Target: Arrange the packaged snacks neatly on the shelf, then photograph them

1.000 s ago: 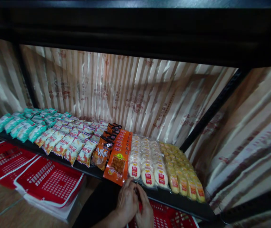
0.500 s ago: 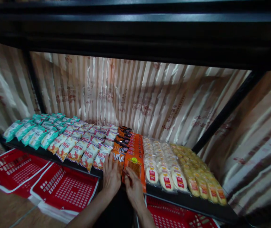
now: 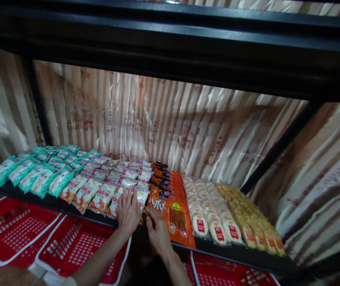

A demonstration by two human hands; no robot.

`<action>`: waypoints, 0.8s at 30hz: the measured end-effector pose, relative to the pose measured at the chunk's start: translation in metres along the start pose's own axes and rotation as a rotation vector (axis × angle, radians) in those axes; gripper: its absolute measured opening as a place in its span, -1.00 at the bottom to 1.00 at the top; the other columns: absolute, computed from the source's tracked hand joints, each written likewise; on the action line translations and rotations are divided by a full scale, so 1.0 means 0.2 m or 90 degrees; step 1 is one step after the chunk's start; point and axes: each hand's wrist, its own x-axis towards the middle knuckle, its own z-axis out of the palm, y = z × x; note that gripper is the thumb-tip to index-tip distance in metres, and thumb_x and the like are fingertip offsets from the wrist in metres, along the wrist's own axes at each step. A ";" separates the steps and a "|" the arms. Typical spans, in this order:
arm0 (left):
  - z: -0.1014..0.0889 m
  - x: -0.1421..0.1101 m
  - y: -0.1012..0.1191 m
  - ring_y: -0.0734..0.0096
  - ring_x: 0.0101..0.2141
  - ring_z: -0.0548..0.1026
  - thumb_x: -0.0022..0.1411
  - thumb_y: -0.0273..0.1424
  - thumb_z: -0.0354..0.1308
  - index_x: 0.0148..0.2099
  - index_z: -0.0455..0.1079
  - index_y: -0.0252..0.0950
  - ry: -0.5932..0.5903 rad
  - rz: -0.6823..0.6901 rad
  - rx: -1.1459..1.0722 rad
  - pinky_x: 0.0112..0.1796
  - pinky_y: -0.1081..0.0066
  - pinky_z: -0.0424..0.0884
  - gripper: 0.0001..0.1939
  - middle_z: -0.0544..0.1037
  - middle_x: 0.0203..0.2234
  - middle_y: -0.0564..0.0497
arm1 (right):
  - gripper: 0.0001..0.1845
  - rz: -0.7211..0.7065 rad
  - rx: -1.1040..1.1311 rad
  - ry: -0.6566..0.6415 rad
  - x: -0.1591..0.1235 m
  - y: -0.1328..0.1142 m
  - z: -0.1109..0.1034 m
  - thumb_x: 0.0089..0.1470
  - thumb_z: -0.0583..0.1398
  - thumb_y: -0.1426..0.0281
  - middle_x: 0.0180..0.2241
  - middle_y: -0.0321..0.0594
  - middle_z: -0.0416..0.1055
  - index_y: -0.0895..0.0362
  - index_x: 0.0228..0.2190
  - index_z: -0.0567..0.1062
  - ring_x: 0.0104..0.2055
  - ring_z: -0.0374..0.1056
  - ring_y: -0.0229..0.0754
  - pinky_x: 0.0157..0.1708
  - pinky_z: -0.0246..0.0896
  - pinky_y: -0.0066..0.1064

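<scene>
My left hand (image 3: 129, 212) lies over the front of the white snack packets (image 3: 102, 195), fingers stretched out and resting on the packet at the right end of their front row. Just right of it, my right hand (image 3: 159, 232) is at the lower left corner of the orange snack packets (image 3: 179, 200). Its fingers are bent and a little apart, touching the gap between the white and orange packets. Nothing is gripped in either hand that I can see. Part of the front white packet is hidden under my left fingers.
Teal packets (image 3: 40, 178) fill the left of the black shelf (image 3: 98, 217). Round white cakes (image 3: 199, 225) and yellow packaged pastries (image 3: 249, 237) line the right. Red baskets (image 3: 79, 242) stand below. A dark shelf beam (image 3: 170, 65) crosses overhead; a striped curtain (image 3: 176, 123) hangs behind.
My left hand has moved left onto the white packets. My right hand has shifted left from the orange packet's front to its left corner. The view has also shifted slightly.
</scene>
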 end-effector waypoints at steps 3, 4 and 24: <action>0.02 0.00 -0.04 0.02 0.25 -0.03 0.22 -0.50 -0.10 0.23 0.15 -0.36 0.004 0.042 0.017 0.12 0.04 0.14 -0.49 0.18 0.21 -0.18 | -0.61 0.000 -0.007 -0.004 0.03 -0.01 0.02 0.05 0.02 0.43 -0.06 -0.11 0.46 0.14 -0.11 0.50 0.03 0.34 -0.12 0.09 0.18 -0.17; 0.02 0.00 -0.05 0.05 0.26 -0.06 0.22 -0.50 -0.10 0.25 0.11 -0.35 0.006 0.054 0.018 0.13 0.06 0.13 -0.47 0.15 0.23 -0.17 | -0.61 -0.003 -0.007 0.001 0.04 -0.02 0.03 0.05 0.02 0.44 -0.07 -0.10 0.46 0.14 -0.12 0.51 0.03 0.35 -0.12 0.08 0.19 -0.17; 0.06 0.03 -0.29 0.11 0.26 -0.03 0.21 -0.51 -0.06 0.26 0.07 -0.35 0.039 0.141 0.036 0.15 0.09 0.11 -0.44 0.18 0.22 -0.17 | -0.58 -0.030 -0.055 0.048 0.36 -0.07 0.30 0.10 -0.05 0.48 -0.13 -0.10 0.48 0.19 -0.10 0.48 -0.06 0.38 -0.18 0.00 0.25 -0.34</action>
